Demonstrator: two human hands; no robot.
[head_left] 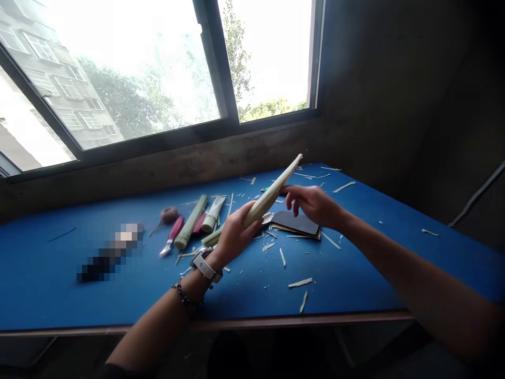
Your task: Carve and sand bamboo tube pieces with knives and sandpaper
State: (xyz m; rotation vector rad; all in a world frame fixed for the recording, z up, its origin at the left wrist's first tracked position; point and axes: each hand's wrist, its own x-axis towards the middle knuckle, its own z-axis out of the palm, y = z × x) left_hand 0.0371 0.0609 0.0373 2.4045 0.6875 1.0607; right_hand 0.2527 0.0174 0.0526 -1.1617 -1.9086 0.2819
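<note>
Here at the centre of the frame, the left hand (236, 231) has its fingers wrapped firmly round the lower end of a long, pale green, tapered piece that looks like bamboo (273, 195), the thin tip slanting towards the upper right. A silver metal watch (205, 263) and a dark beaded bracelet (182, 295) circle that wrist.

Over to the right hand (311, 204), right of centre: fingers half curled and loose, index finger stretched out to the side of the piece; whether the fingertip touches, I can't tell.

Just below the right hand lie dark grey flat sheets (295, 222) with tan layers underneath, on the blue tabletop (244, 300). Pale thin shavings (300, 282) are scattered all round, right out to the far right.

Left of centre, two green-white cylindrical tubes (191, 223) lie beside a magenta-handled knife (171, 237), blade towards the lower left, with a ball of brown twine (169, 215) just beyond. Upper left, a dark-framed window (218, 63) lets in the daylight.
</note>
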